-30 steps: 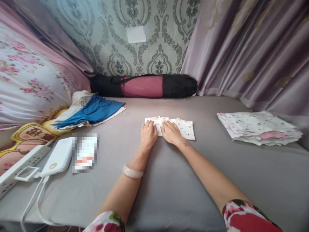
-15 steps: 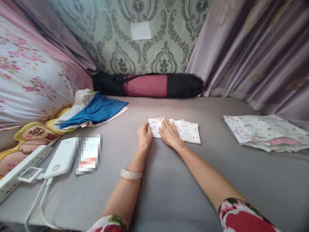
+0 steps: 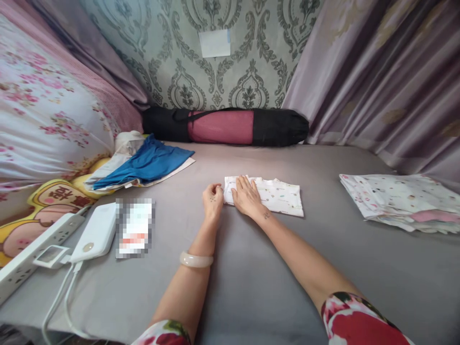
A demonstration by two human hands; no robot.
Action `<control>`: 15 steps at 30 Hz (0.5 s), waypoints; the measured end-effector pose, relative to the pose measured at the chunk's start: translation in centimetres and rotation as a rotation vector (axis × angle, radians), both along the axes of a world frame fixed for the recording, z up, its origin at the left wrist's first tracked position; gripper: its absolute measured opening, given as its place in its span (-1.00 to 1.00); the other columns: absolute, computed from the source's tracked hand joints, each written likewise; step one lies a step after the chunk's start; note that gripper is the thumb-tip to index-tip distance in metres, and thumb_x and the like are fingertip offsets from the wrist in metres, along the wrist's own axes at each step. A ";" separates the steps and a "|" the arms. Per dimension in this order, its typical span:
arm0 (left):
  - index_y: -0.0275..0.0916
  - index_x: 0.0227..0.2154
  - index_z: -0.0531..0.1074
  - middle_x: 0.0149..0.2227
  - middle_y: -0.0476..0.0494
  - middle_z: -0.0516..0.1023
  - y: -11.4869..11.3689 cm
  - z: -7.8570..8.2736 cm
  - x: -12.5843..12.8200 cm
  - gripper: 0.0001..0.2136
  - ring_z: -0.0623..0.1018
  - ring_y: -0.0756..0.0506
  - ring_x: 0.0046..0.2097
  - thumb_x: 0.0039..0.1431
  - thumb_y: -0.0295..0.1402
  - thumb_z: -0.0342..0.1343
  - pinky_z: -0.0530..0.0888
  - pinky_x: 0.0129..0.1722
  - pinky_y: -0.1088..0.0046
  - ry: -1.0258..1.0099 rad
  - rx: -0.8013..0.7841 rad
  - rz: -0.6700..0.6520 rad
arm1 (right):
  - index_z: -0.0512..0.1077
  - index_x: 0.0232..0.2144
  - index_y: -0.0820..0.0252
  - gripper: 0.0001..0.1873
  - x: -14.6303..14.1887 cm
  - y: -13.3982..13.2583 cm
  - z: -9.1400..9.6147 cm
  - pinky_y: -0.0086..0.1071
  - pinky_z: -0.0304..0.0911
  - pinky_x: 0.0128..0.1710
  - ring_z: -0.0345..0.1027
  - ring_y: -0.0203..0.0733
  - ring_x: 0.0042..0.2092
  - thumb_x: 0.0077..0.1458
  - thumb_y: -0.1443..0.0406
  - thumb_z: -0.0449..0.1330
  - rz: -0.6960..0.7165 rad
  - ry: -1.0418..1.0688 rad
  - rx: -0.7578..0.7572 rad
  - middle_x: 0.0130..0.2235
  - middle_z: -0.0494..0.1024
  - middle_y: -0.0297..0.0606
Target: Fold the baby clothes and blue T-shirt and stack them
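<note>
A folded white cloth with a small coloured print lies flat on the grey bed sheet in front of me. My right hand presses on its left part, palm down with the fingers stretched out. Just beside the cloth's left edge, my left hand has its fingers curled in toward the thumb. I see nothing between those fingers, though the fingertips are partly hidden. A pale bangle circles the left wrist.
A stack of folded printed cloths lies at right. At left are a blue garment on other clothes, a white power bank with cables, a power strip and a blurred packet. A black-and-pink long bag lies along the wall.
My left hand has drawn slightly left, off the cloth's edge. My right hand has slid left over the cloth. The whole view has shifted a little.
</note>
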State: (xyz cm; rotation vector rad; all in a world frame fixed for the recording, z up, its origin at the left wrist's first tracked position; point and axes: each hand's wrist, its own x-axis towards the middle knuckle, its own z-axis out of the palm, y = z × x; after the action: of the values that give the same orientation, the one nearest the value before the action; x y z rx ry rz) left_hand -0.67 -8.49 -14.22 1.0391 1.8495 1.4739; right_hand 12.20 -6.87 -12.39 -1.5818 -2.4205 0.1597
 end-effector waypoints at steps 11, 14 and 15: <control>-0.29 -0.29 0.53 -0.39 -0.17 0.60 -0.1 0.1 0.0 -0.74 0.59 -0.11 -0.29 0.06 -0.36 -0.04 0.48 -0.22 0.39 0.002 0.008 0.012 | 0.02 0.33 0.53 -0.33 -0.8 0.3 -0.9 -0.15 -0.40 0.36 -0.22 -0.03 0.41 0.34 0.16 -0.22 -0.021 -0.007 -0.073 0.38 0.00 0.02; -0.29 -0.29 0.52 -0.38 -0.17 0.60 -0.1 0.0 0.0 -0.74 0.59 -0.11 -0.31 0.08 -0.35 -0.05 0.49 -0.24 0.39 0.019 0.020 0.005 | 0.03 0.33 0.52 -0.33 -0.8 0.4 -0.8 -0.14 -0.39 0.36 -0.22 -0.03 0.41 0.34 0.16 -0.22 -0.021 -0.003 -0.075 0.38 0.00 0.02; -0.29 -0.29 0.52 -0.38 -0.17 0.60 0.0 0.0 0.1 -0.74 0.59 -0.10 -0.31 0.09 -0.34 -0.05 0.49 -0.24 0.39 0.025 0.020 0.002 | 0.03 0.33 0.53 -0.33 -0.9 0.4 -0.7 -0.13 -0.38 0.36 -0.22 -0.02 0.40 0.34 0.16 -0.22 -0.022 -0.002 -0.080 0.38 0.01 0.03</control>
State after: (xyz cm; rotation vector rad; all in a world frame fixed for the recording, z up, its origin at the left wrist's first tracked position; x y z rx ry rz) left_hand -0.61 -8.53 -14.27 1.0703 1.8568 1.4896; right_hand 11.34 -6.48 -13.13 -1.6426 -2.4256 0.2534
